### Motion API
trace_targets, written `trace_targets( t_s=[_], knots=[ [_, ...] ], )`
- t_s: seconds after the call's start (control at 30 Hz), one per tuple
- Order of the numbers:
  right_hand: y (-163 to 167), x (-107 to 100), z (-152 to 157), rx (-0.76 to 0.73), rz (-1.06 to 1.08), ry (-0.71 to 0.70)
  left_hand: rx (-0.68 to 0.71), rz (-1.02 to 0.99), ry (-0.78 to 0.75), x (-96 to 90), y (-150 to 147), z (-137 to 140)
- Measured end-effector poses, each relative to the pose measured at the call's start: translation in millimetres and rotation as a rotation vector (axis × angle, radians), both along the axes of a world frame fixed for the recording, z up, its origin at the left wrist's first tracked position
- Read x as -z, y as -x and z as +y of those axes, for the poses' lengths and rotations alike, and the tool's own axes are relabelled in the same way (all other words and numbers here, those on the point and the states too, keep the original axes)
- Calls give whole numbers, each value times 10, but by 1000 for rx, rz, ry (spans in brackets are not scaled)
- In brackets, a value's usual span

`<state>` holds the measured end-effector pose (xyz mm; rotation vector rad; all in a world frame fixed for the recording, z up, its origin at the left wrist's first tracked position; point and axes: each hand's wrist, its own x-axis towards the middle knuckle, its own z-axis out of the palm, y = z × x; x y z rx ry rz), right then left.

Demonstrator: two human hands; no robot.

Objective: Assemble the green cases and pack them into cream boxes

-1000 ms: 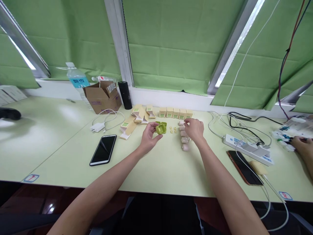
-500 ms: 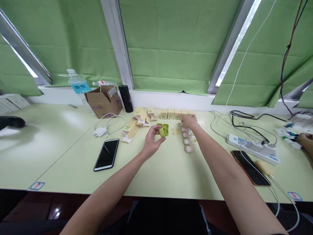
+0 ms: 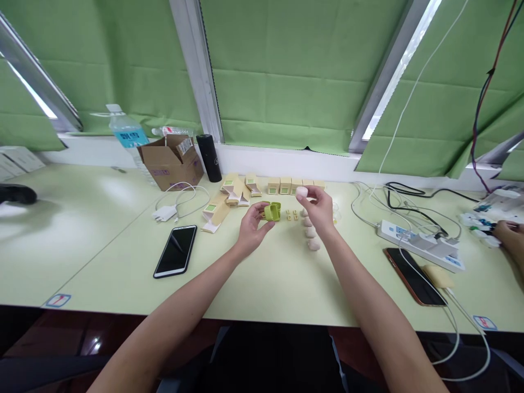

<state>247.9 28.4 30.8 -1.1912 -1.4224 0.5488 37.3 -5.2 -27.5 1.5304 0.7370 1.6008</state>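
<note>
One open green case (image 3: 272, 212) is clasped in the person's left hand (image 3: 251, 227), its inside too small to read; the right hand (image 3: 321, 210) pinches a pale, rounded piece (image 3: 302, 192) near the far end of a row of similar pieces (image 3: 310, 232)

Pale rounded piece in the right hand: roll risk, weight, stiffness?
Probably light: the right hand holds the pale rounded piece in a fingertip pinch. It may roll or wobble if pushed, given its rounded sides. Likely fairly stiff, since its outline shows no obvious dent, though it's small in view.
</note>
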Motion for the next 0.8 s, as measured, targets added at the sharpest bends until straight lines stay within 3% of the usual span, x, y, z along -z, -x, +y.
trace_targets(
  t_s=[0.13,0.27,0.8],
  knots=[
    [188,162,-391,-228,378,49,15,-25,10,-17,-1,-10],
    [263,226,-536,-349,521,181,35,-23,18,-56,9,-50],
    [202,208,-539,-445,380,264,64,77,-94,-72,8,-102]
  ],
)
